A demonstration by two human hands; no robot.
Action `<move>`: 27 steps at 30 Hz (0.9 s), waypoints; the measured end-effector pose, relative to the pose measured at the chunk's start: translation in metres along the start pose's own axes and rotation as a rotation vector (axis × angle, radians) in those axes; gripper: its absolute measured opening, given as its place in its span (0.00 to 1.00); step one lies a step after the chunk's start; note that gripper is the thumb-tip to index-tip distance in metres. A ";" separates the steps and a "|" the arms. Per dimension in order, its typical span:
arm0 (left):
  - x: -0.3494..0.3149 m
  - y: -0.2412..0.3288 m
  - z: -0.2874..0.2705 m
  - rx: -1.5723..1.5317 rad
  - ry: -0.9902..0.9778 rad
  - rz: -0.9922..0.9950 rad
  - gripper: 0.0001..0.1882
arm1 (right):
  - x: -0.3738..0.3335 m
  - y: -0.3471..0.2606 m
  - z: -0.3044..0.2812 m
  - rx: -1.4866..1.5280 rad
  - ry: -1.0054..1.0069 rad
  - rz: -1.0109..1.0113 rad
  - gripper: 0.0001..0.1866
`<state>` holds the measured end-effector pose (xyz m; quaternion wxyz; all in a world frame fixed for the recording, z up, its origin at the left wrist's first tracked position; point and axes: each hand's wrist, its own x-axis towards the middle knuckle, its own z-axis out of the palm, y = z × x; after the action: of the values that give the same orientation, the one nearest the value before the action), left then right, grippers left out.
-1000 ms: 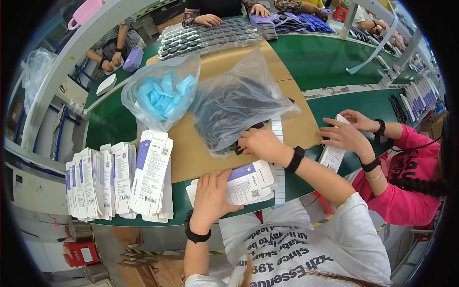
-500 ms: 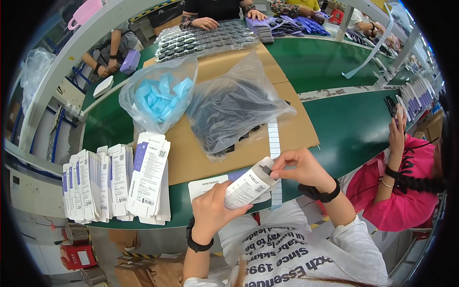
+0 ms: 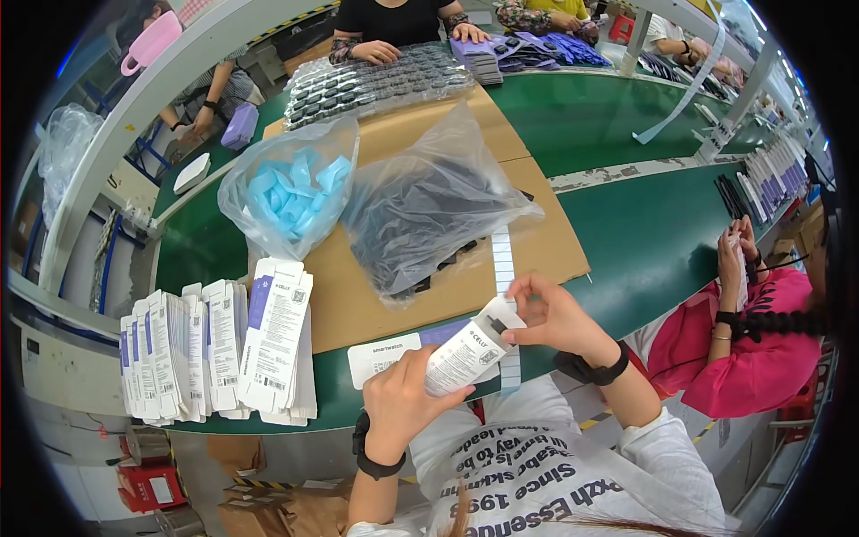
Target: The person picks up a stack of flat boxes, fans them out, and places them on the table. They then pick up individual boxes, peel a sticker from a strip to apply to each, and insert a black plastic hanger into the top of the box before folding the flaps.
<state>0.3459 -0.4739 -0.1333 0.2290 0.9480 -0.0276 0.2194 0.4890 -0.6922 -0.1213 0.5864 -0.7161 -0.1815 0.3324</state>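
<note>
In my left hand (image 3: 401,398) is a slim white carton (image 3: 465,358) with small print, tilted up to the right, fingers wrapped round its lower part. At the carton's open upper end, the fingers of my right hand (image 3: 555,318) are closed on the edge by its raised flap. A small dark piece (image 3: 495,324) shows in the opening, partly inside; how much of it is in there is hidden. Beneath the carton, a flat white and purple carton (image 3: 383,353) lies at the table's near edge.
At the left stand rows of white and purple cartons (image 3: 277,340). Ahead on cardboard (image 3: 555,237) sit a clear bag of dark parts (image 3: 420,215) and a bag of light blue pieces (image 3: 295,197). A label strip (image 3: 503,259) runs beside them. Co-workers sit across and at right (image 3: 743,358).
My right fingers have shifted from the dark piece to the carton's flap edge, which now stands up more. The carton has tilted slightly, still in my left hand. The co-worker's hands at right have lowered.
</note>
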 end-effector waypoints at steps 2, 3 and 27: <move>0.002 0.004 -0.002 0.036 -0.018 -0.002 0.33 | 0.000 -0.007 0.003 0.237 -0.005 -0.067 0.24; 0.003 0.006 -0.004 0.039 -0.018 0.000 0.33 | 0.001 -0.004 0.001 0.239 -0.005 -0.070 0.24; 0.013 0.021 0.020 0.006 -0.115 -0.076 0.37 | -0.006 0.027 -0.002 -0.267 0.117 -0.314 0.20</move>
<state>0.3628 -0.5009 -0.1349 0.2325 0.9601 -0.0042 0.1556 0.4825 -0.7040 -0.1457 0.5407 -0.7683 -0.2988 0.1676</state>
